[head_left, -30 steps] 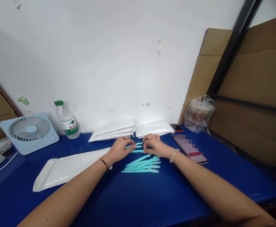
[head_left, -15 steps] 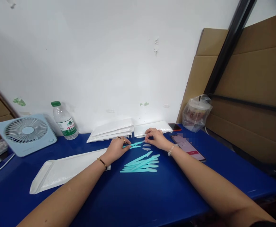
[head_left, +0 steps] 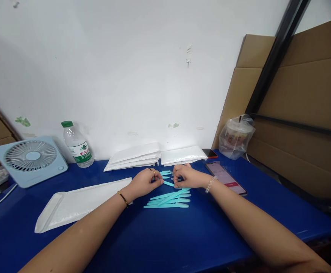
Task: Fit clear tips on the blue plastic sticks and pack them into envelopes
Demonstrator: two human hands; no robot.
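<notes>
A slim turquoise stick (head_left: 169, 183) spans the gap between my two hands. My left hand (head_left: 148, 182) pinches its left end, and the fingertips of my right hand (head_left: 186, 176) close on its right end. Behind it lie other turquoise sticks (head_left: 165, 173), partly hidden by my left fingers. Small clear caps are beside my right fingertips, mostly covered by them. Nearer to me, a fanned pile of turquoise sticks (head_left: 168, 201) rests on the blue table (head_left: 165, 239).
A white padded envelope (head_left: 80, 203) lies at left, with stacked envelopes (head_left: 134, 156) and another white packet (head_left: 182, 155) by the wall. Around them are a fan (head_left: 32, 161), a bottle (head_left: 78, 148), a phone (head_left: 225, 177) and a bagged cup (head_left: 236, 136).
Both hands have come nearer to me, from the back sticks to a stick taken off the top of the pile. The stick held before now lies behind.
</notes>
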